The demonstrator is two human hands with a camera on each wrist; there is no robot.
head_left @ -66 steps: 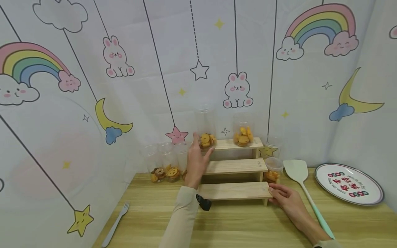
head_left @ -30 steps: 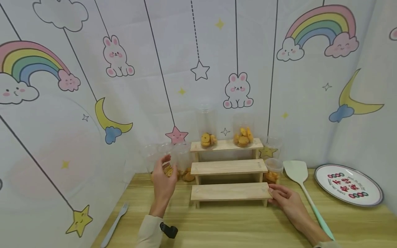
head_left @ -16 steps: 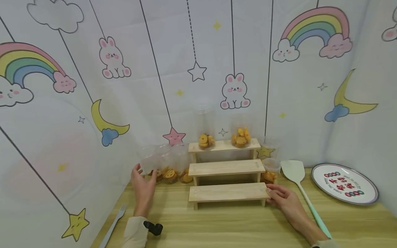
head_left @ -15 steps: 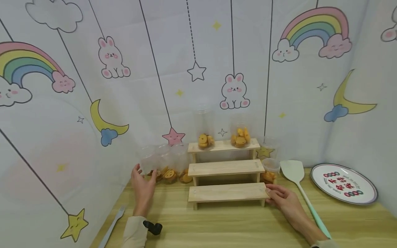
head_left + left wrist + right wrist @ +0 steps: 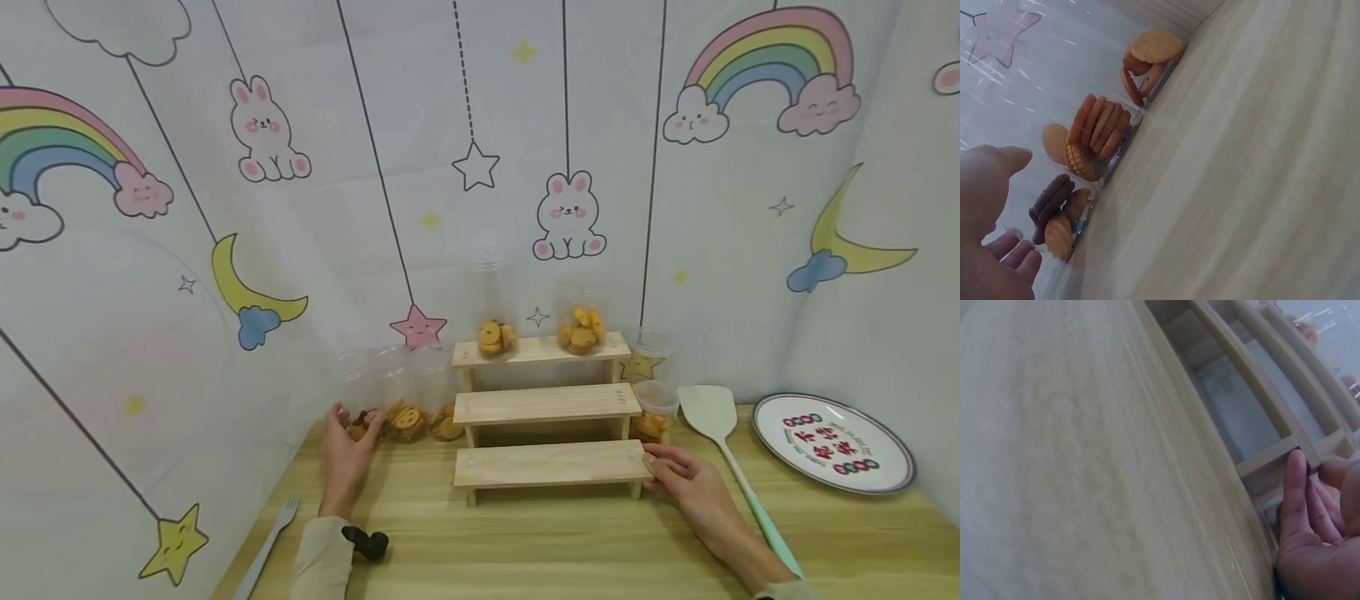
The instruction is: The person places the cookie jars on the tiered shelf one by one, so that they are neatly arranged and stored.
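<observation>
My left hand is around the lower part of the leftmost clear plastic jar, thumb on the right and fingers on the left. Dark and light cookies lie in its bottom, in the left wrist view. Two more jars stand beside it to the right, one with a pile of cookies. My right hand pinches the right end of the lowest step of a three-tier wooden shelf; the right wrist view has thumb and fingers at the board's corner.
A tall jar and a shorter jar, both with cookies, stand on the top step. Right of the shelf are a small cup, a spatula and a plate. A fork lies at left.
My left hand has left the tall jar on the top step, moved left and down past the other jars, and closed around the leftmost one. The right hand stays on the shelf's end.
</observation>
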